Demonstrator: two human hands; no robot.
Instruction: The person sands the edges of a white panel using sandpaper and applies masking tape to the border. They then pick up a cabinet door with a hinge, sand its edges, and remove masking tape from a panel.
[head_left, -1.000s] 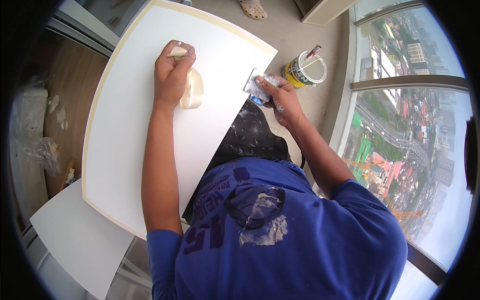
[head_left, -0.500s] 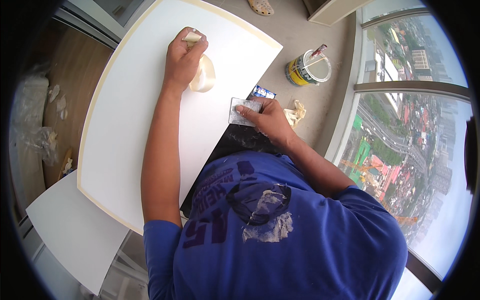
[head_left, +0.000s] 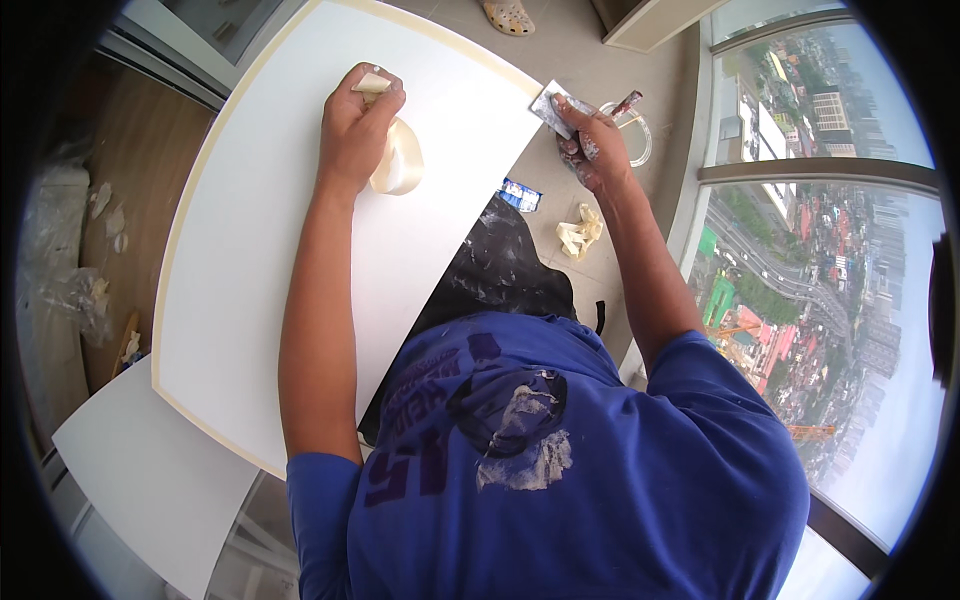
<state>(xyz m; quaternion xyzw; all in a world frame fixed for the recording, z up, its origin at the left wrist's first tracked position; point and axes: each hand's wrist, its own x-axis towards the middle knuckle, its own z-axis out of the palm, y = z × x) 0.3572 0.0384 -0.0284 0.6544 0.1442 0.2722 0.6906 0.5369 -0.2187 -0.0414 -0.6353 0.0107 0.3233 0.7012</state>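
My left hand (head_left: 360,125) is closed on a cream tape-like strip; a short end (head_left: 372,83) pokes out above the fingers. Below the fist, the strip curls in a wide loop (head_left: 410,165) over the large white panel (head_left: 260,260). A cream band (head_left: 165,270) runs along the panel's edge. My right hand (head_left: 592,140), whitish with smears, grips a thin, flat rectangular scraper (head_left: 548,105) at the panel's far right corner. Behind that hand stands an open can (head_left: 642,145) with a reddish-brown handle (head_left: 627,103) sticking up; the hand hides most of it.
On the tiled floor to the right lie a crumpled cream scrap (head_left: 579,232) and a blue packet (head_left: 520,195). Tall windows (head_left: 780,172) line the right side. A second pale board (head_left: 150,470) sits at lower left, and clear plastic (head_left: 75,270) at far left.
My right hand has carried the scraper away from my body, from the panel's near right edge to its far right corner beside the can. The left hand and its strip have barely shifted.
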